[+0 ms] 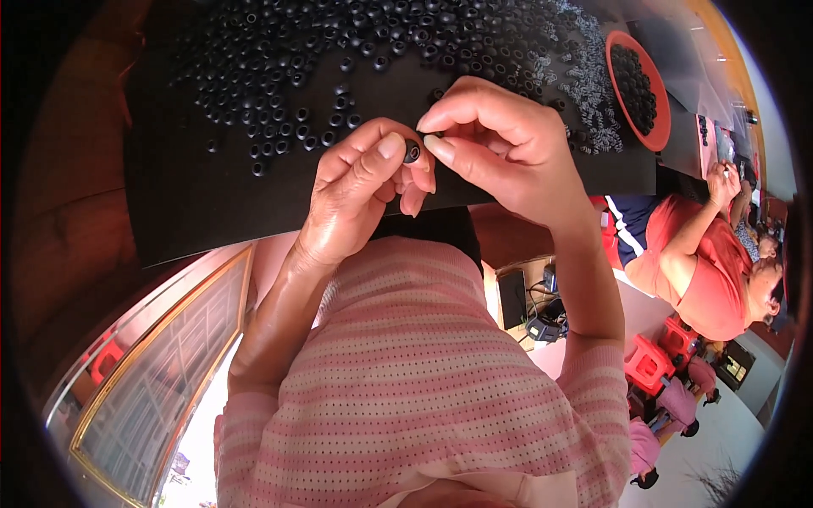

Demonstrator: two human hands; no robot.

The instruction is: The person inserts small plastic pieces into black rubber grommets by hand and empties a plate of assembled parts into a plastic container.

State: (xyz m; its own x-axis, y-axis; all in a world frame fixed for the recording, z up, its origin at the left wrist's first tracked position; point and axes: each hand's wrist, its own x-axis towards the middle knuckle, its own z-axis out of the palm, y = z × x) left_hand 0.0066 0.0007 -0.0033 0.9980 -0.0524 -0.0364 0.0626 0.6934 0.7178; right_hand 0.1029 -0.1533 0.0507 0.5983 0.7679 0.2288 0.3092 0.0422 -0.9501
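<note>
Between the thumb and fingers of my left hand [351,186] is a small black hollow piece [412,151], round, with its open end showing. Close beside it, the thumb and forefinger of my right hand [517,148] are pinched together. A dark speck shows at their tips, too small to name. Both hands are above the near edge of a black tabletop [203,203]. Many loose black hollow pieces [279,76] of the same kind are spread over its far part. To their right lie many tiny clear pieces [593,85].
An orange bowl [664,123] filled with black pieces stands at the right end of the table. Farther right, a person in an orange shirt [703,279] sits at a work surface. Red stools [648,364] and other people are beyond.
</note>
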